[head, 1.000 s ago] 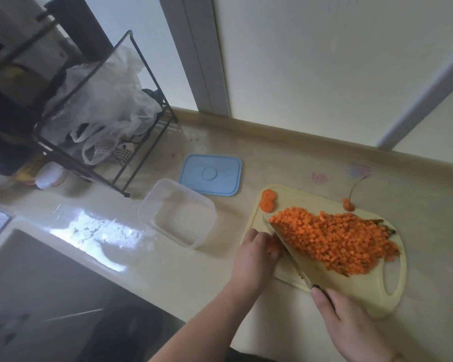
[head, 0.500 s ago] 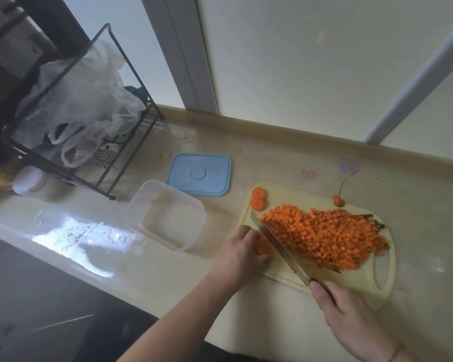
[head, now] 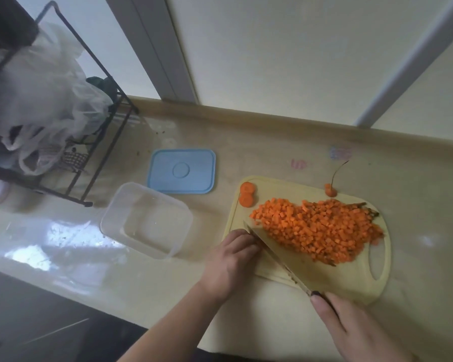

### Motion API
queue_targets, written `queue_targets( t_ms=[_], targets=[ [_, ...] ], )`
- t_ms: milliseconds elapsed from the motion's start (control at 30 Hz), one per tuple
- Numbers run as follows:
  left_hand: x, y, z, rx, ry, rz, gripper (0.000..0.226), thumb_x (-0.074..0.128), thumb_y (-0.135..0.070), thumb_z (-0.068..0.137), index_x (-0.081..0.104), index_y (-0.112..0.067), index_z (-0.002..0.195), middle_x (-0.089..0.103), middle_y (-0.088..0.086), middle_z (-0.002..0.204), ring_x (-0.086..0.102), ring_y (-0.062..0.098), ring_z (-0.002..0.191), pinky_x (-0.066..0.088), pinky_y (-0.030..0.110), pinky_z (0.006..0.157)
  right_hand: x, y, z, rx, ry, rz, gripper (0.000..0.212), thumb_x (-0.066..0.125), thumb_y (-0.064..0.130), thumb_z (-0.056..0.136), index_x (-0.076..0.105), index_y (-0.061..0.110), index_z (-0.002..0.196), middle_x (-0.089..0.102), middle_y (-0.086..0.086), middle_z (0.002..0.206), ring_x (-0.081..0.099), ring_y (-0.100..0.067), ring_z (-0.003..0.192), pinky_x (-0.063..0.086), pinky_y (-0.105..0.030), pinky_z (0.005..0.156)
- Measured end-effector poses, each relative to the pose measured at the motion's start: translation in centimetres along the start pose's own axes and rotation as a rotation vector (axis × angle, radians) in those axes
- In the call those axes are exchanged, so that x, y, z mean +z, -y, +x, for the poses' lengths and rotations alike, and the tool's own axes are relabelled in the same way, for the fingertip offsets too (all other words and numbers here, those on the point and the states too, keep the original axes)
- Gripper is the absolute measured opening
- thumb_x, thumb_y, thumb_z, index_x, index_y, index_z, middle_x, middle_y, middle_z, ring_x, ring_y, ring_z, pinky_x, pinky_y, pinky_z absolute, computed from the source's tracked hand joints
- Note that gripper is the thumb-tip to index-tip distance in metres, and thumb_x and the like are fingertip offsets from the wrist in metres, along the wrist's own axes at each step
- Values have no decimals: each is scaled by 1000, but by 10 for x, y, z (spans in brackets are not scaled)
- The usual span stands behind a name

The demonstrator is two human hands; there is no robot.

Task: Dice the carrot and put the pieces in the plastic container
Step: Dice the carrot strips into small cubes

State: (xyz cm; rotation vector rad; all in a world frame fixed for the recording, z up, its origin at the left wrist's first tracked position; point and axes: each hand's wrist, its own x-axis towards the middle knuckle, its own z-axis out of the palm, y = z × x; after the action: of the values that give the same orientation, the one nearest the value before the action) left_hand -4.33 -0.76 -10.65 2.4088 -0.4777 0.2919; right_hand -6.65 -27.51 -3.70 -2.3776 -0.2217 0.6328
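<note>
Two hands work the cutting board (head: pixel 356 286): the left hand (head: pixel 233 259) curls its fingers (head: pixel 242 237) down beside the blade, whatever they hold hidden, steadying the cut; the right hand (head: pixel 356 330) grips the knife (head: pixel 277 257) handle. Diced carrot (head: pixel 317 228) heaps behind; the plastic container (head: pixel 147 220) waits empty on the worktop (head: pixel 416 231), seemingly for scooping.

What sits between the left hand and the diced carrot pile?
Head view: the knife blade, held by the right hand, separates the left hand from the diced carrot pile.

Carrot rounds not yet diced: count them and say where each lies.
2. One round and a second round touch at the cutting board's far left corner. The left hand may hide more.
</note>
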Motion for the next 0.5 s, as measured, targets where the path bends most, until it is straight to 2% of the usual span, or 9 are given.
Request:
queue_targets(
  t_ms=[100, 233, 400, 500],
  targets=[
    [0, 0, -2, 1, -26, -35, 12, 77, -8, 89, 77, -7, 102, 69, 3, 107, 62, 25, 101, 53, 30, 89, -2, 7, 7, 35, 22, -41, 89, 1, 90, 73, 57, 21, 81, 67, 3, 77, 63, -7, 79, 49, -35, 75],
    [3, 2, -5, -9, -37, -26, 21, 80, -2, 85, 77, -7, 105, 69, 2, 109, 63, 24, 96, 53, 31, 85, 5, 22, 24, -10, 41, -117, 84, -9, 88, 71, 47, 26, 75, 61, 3, 67, 61, -12, 70, 47, -39, 67],
    [2, 1, -2, 19, -85, -11, 12, 75, -10, 91, 77, -9, 103, 68, 0, 105, 63, 24, 91, 54, 31, 82, 2, 16, 32, 3, -22, -17, 87, 1, 88, 76, 57, 22, 79, 64, 0, 69, 62, -12, 69, 48, -41, 66],
    [1, -3, 1, 33, -109, 15, 12, 69, -15, 94, 78, -7, 99, 70, 4, 101, 62, 25, 93, 53, 29, 85, 1, 16, 26, 14, -27, 15, 82, 7, 87, 78, 55, 21, 74, 62, -1, 65, 59, -9, 64, 47, -41, 64]
  ],
)
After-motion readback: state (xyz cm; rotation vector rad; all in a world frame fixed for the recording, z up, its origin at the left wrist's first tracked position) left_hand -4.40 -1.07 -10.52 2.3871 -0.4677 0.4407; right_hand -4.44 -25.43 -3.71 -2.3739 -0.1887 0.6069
